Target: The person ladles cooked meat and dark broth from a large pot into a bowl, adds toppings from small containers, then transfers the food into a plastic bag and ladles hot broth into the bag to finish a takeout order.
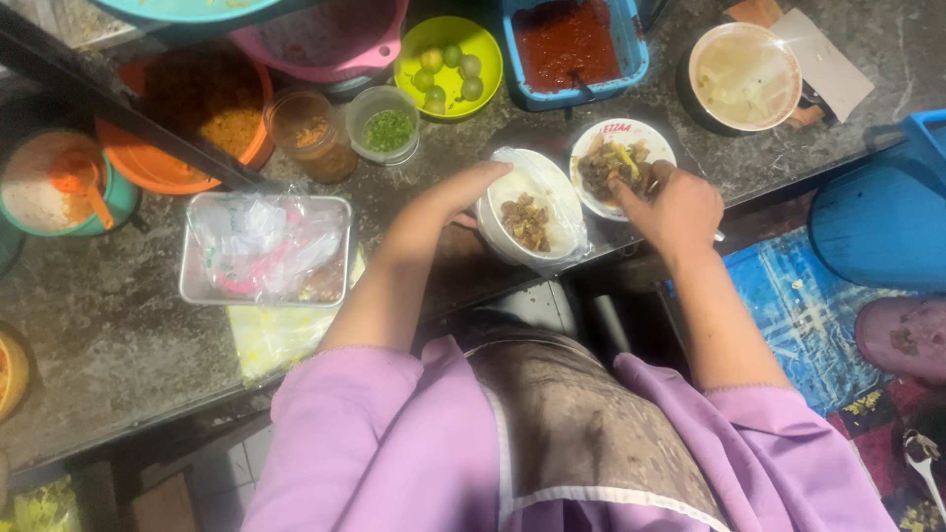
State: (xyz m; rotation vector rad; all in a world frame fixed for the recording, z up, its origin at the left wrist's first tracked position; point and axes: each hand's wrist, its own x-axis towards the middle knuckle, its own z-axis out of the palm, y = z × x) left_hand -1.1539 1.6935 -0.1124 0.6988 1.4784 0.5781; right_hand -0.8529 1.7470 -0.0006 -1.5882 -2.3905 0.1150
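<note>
Here, head view down on a dark stone counter (pixel 118 325). Landmark: the lined bowl (pixel 532 212), a white bowl with a clear plastic bag inside, a few brown meat pieces at the bottom, sitting near the counter's front edge.

Left hand (pixel 448 197) touches the lined bowl's left rim, fingers stretched flat and together, thumb under, steadying it rather than gripping; nothing is held in it.

Right hand (pixel 675 202) is just right of the lined bowl, over the near edge of the meat dish (pixel 619 163), a small white dish of brown meat directly right of and touching the bowl. Fingers curl inward to a loose pinch on the food; whether a spoon or only meat sits in the pinch, cannot tell, knuckles hide it.

Doing it well, as a judgement: keep the left hand pressing bag to rim so the liner doesn't slip in, and carry small pinches low across the short gap so nothing drops on the counter.

Around the bowl: behind it a yellow plate (pixel 448 64) of limes and a blue tub (pixel 572 44) of red sauce; behind-left a cup of greens (pixel 386 126); left, a metal tray (pixel 266 251) of plastic bags; far right-behind, a white broth bowl (pixel 744 74).
</note>
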